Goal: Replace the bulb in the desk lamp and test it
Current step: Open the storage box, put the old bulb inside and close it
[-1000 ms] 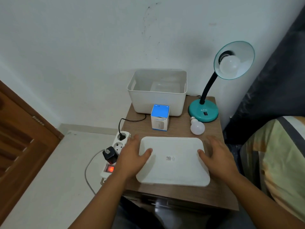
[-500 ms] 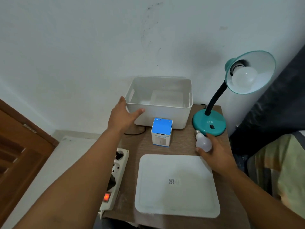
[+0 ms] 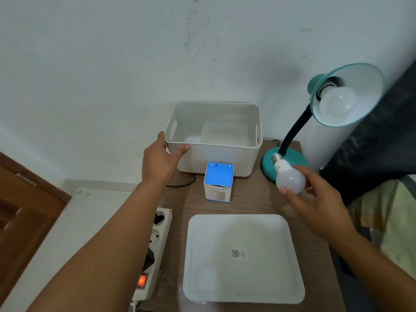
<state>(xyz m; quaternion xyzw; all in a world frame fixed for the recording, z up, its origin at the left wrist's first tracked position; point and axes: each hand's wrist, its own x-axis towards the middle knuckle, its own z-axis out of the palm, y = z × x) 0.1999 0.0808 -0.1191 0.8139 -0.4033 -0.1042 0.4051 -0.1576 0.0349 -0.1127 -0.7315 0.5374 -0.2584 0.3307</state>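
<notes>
On the bench [image 3: 252,199], the right hand [image 3: 315,199] holds a loose bulb [image 3: 290,179] in its fingertips, just in front of the lamp [image 3: 292,145] base, screw cap pointing up toward the wall. A second bulb [image 3: 338,104] sits in the lamp's teal shade. The left hand [image 3: 159,161] grips the near left corner of the white bin [image 3: 216,154], thumb on its front wall. A blue box [image 3: 218,182] stands before the bin, a white lid [image 3: 243,257] lies nearer, and a power strip [image 3: 153,251] is at the left edge.

Bare forearms, no sleeves, apparently no jewellery.
</notes>
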